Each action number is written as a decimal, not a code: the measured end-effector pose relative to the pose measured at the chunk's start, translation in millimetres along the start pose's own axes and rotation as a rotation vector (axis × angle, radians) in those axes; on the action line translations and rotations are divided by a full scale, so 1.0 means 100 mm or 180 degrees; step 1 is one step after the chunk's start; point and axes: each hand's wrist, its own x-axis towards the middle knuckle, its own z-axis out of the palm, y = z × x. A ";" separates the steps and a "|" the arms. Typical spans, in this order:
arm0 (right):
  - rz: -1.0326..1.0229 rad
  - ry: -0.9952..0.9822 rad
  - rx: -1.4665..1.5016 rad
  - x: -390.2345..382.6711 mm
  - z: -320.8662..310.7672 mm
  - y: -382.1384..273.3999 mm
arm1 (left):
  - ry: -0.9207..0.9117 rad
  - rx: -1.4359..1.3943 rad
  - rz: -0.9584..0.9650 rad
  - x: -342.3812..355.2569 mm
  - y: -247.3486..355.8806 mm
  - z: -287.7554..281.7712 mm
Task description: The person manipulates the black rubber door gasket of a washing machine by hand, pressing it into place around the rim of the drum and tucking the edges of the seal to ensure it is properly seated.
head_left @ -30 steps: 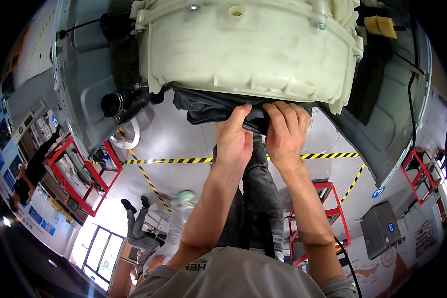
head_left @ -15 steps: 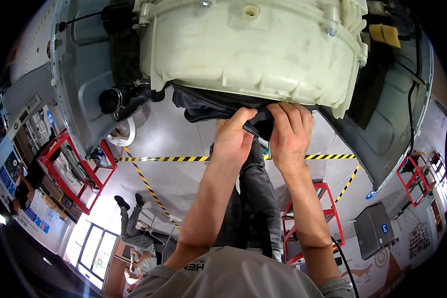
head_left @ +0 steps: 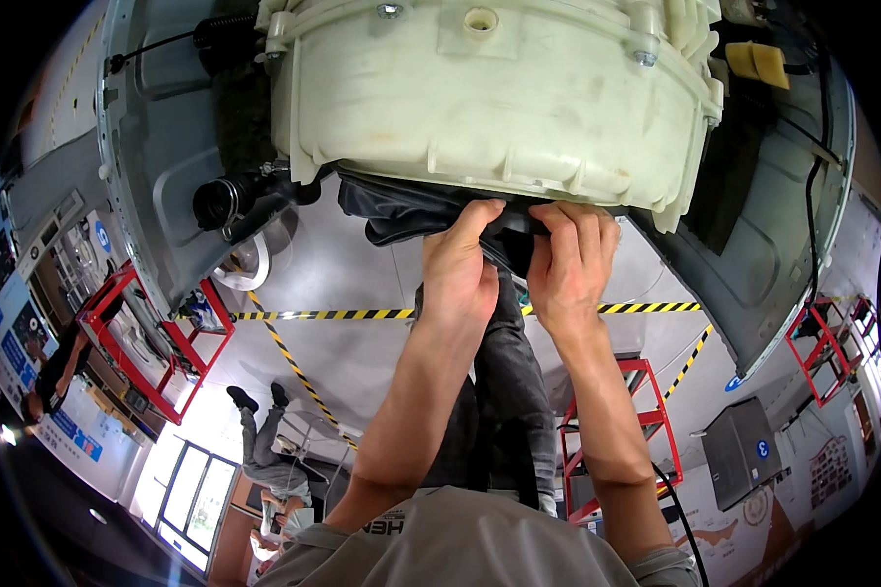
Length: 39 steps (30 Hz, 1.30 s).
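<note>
A large cream plastic washing machine tub (head_left: 460, 108) fills the top of the head view. Along its lower rim hangs a black rubber door gasket (head_left: 387, 207), folded and slack on the left. My left hand (head_left: 460, 274) pinches the gasket near its middle, thumb pointing up against the rubber just under the tub's edge. Close on the right, my right hand (head_left: 575, 259) has its fingers curled over the gasket and pressed up by the rim. The fingertips of both hands are partly hidden by the rubber.
Grey-blue metal cabinet panels flank the tub, at left (head_left: 152, 186) and right (head_left: 754, 245). A black ribbed hose (head_left: 220, 203) sticks out at the left. Red metal racks (head_left: 622, 430) stand around on the floor, which carries yellow-black tape (head_left: 343, 315). Another person (head_left: 274, 460) is farther off.
Both hands stay on the gasket. My left thumb has risen slightly toward the tub rim, and the rubber between the hands looks pushed up a little.
</note>
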 end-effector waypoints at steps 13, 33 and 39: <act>-0.0018 0.0108 -0.0160 0.01 0.08 0.04 | 0.0288 0.0001 -0.0086 0.09 -0.03 0.00; -0.0159 0.0419 -0.0038 0.07 0.04 0.08 | 0.0122 -0.0096 -0.0081 0.08 -0.03 0.05; -0.0165 0.0467 -0.0020 0.08 0.03 0.04 | -0.0020 -0.0044 0.0031 0.16 -0.03 0.05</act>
